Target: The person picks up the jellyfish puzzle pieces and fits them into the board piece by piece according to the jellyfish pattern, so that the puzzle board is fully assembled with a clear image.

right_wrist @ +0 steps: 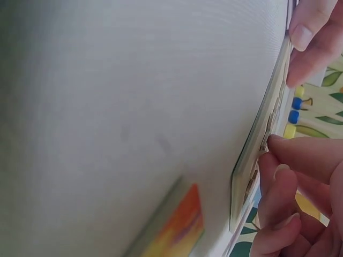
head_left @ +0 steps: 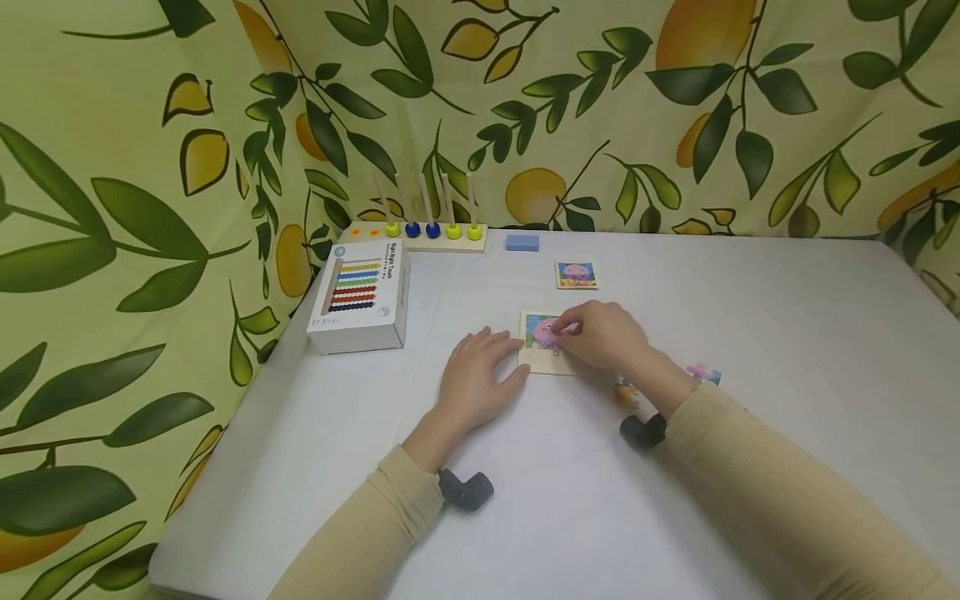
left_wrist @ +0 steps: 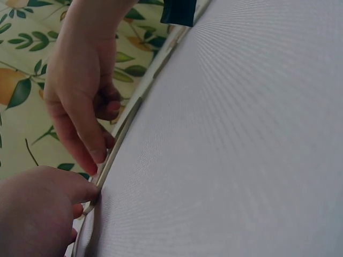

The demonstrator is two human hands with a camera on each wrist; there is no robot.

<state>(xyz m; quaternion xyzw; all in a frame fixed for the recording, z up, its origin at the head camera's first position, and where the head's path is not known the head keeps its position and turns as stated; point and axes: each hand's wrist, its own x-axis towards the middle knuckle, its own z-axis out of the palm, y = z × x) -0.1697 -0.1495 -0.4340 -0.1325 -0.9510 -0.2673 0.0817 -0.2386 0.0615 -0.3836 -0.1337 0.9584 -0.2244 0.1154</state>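
Observation:
A wooden jigsaw board (head_left: pixel 540 362) with a pink jellyfish-like picture lies in the middle of the table. My left hand (head_left: pixel 480 379) rests at its left edge, thumb and fingers spread and touching it. Over the board's picture, my right hand (head_left: pixel 603 335) pinches a small puzzle piece between thumb and forefinger, mostly hidden by the fingers. The right wrist view shows these fingertips (right_wrist: pixel 274 143) at the board's top surface. An orange-yellow piece (head_left: pixel 626 393) lies below the right wrist, and a pink and blue piece (head_left: pixel 705 374) lies beyond the forearm.
Behind the board lies a small matching picture card (head_left: pixel 576 275), with a blue block (head_left: pixel 522 242) farther back. A peg stand with coloured beads (head_left: pixel 446 243) and a white box (head_left: pixel 360 335) stand at the back left. A patterned cloth (head_left: pixel 480 108) hangs behind the table.

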